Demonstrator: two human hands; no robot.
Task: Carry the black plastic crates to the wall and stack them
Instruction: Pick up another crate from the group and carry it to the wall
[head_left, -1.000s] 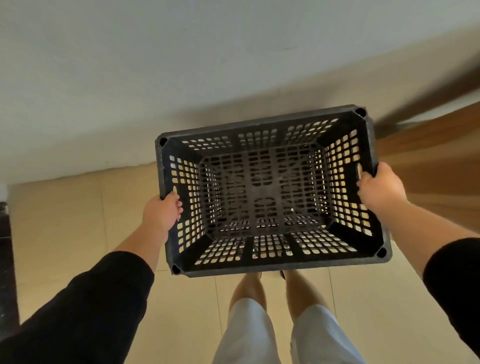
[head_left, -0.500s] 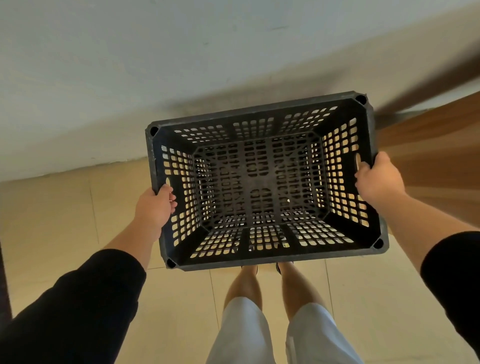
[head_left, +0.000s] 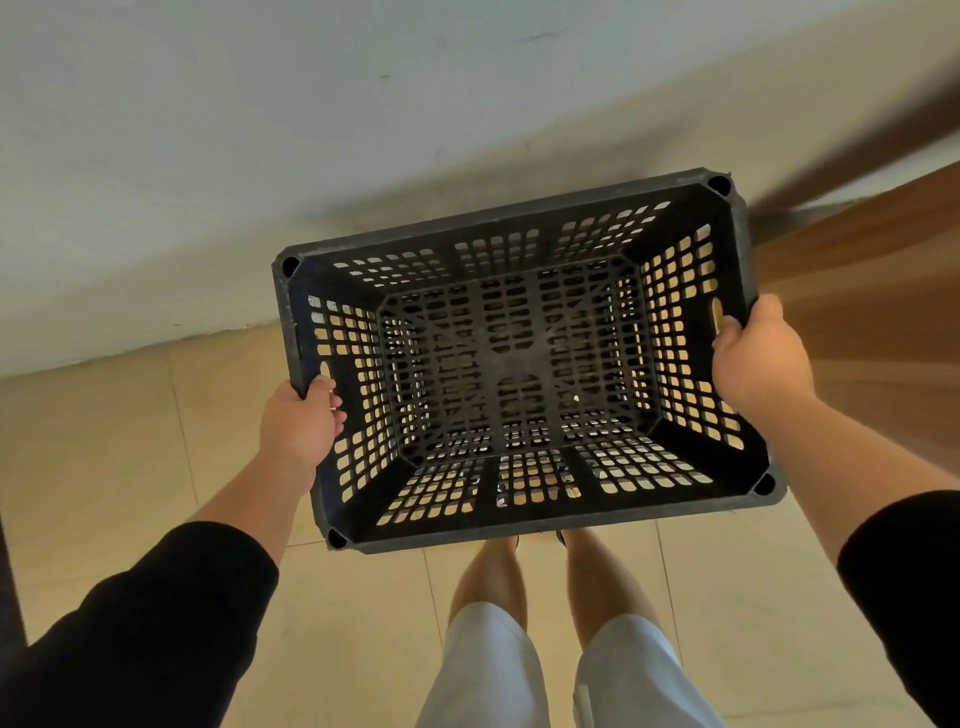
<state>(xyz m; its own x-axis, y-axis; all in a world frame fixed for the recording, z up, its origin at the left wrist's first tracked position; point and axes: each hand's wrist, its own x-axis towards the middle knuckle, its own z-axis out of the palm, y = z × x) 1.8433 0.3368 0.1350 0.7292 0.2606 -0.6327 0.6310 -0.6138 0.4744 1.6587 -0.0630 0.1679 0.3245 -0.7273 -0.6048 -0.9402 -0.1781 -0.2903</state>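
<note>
One black plastic crate (head_left: 514, 364) with perforated walls and floor hangs in the air in front of me, open side up and empty. My left hand (head_left: 301, 421) grips the handle slot in its left short wall. On the opposite short wall my right hand (head_left: 758, 358) holds the other handle slot. The crate's far long edge lies close to the white wall (head_left: 260, 130), just above where the wall meets the floor. No other crate shows in view.
Beige floor tiles (head_left: 104, 467) run under the crate and my legs. A brown wooden surface (head_left: 872, 270) sits at the right beside the wall. A dark edge (head_left: 8, 571) shows at the far left.
The crate and both hands have moved closer to the wall and slightly up in view. The dark object at the left has slid almost out of frame.
</note>
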